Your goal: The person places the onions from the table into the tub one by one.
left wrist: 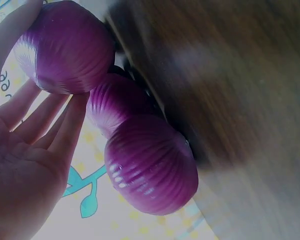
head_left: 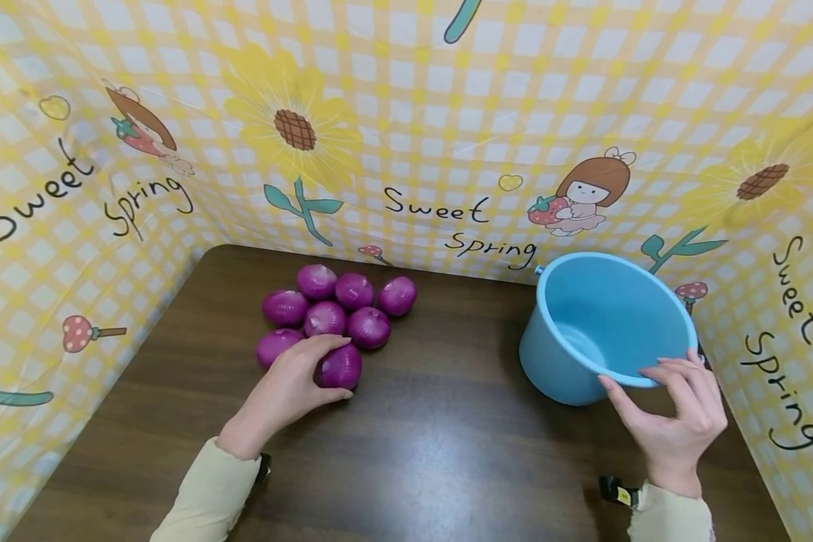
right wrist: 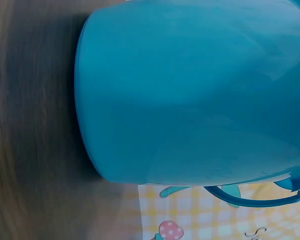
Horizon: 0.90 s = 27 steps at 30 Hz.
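My left hand [head_left: 291,384] curls around the nearest red onion [head_left: 341,366], thumb on its near side and fingers over the far side. In the left wrist view, that onion [left wrist: 65,47] sits between thumb and fingers, with other onions [left wrist: 152,165] beyond it. Several more purple-skinned onions [head_left: 369,328] lie bunched together on the table, just past the hand. At the right, my right hand [head_left: 684,410] grips the near rim of an upright blue bucket [head_left: 562,369]. The right wrist view is filled mostly by the bucket's outer wall [right wrist: 190,100]; that hand's fingers are out of sight there.
Both hands work over a dark brown wooden table [head_left: 440,452]. A yellow checked cloth [head_left: 406,135] with printed flowers and lettering stands around its back and sides, close behind the bucket. The bucket's thin handle [right wrist: 260,202] hangs along its side.
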Tool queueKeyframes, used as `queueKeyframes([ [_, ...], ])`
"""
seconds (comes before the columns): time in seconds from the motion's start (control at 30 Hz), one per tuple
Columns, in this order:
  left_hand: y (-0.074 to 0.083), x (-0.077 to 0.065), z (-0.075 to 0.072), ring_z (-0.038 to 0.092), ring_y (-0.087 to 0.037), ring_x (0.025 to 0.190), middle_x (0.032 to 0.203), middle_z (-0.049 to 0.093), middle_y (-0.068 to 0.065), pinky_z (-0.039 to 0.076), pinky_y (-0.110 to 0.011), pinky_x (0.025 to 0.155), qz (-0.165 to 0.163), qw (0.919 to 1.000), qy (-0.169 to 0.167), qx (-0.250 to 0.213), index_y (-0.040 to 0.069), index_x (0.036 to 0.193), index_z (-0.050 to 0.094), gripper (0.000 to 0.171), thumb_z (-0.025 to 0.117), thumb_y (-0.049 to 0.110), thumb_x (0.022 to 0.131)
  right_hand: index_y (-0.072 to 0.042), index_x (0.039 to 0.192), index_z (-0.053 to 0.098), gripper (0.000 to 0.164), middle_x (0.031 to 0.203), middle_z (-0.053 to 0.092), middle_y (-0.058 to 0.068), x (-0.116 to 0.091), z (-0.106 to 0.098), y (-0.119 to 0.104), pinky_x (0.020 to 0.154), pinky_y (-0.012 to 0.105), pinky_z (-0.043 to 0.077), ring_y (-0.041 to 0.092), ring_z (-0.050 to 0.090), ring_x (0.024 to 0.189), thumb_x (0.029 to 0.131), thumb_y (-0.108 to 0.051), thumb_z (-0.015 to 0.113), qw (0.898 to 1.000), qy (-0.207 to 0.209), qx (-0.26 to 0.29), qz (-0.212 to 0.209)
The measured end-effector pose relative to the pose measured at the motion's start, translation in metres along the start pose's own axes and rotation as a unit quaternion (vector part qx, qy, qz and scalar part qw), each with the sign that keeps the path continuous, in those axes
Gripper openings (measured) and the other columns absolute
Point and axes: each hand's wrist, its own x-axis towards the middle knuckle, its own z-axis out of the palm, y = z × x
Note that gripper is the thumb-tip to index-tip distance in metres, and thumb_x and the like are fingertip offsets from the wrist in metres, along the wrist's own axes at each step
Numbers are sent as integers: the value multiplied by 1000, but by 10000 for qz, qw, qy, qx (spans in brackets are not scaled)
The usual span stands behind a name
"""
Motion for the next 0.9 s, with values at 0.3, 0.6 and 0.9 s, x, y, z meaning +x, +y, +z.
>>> queueKeyframes([
  [0.3, 2, 2, 1, 58, -23, 124, 133, 64, -4, 45, -44, 106, 69, 9999, 46, -71, 10, 135, 64, 78, 98, 29, 67, 4, 66, 69, 68, 70, 64, 23, -8, 17, -7, 99, 52, 51, 40, 57, 72, 67, -61, 88, 9983, -126, 440, -366],
  [0.6, 6, 4, 0, 56, -23, 126, 135, 63, -3, 43, -43, 108, 144, 9997, 132, -125, 10, 136, 63, 78, 97, 32, 69, 3, 68, 70, 63, 70, 64, 21, -15, 27, -23, 97, 54, 51, 35, 59, 71, 68, -58, 89, 9945, -349, 769, -613],
  [0.9, 13, 7, -1, 54, -24, 129, 138, 61, -3, 42, -44, 109, 353, 9987, 353, -126, 11, 137, 62, 79, 96, 34, 70, 3, 68, 71, 58, 67, 64, 18, -14, 32, -42, 95, 48, 53, 31, 59, 67, 71, -51, 90, 9900, -390, 1144, -723],
])
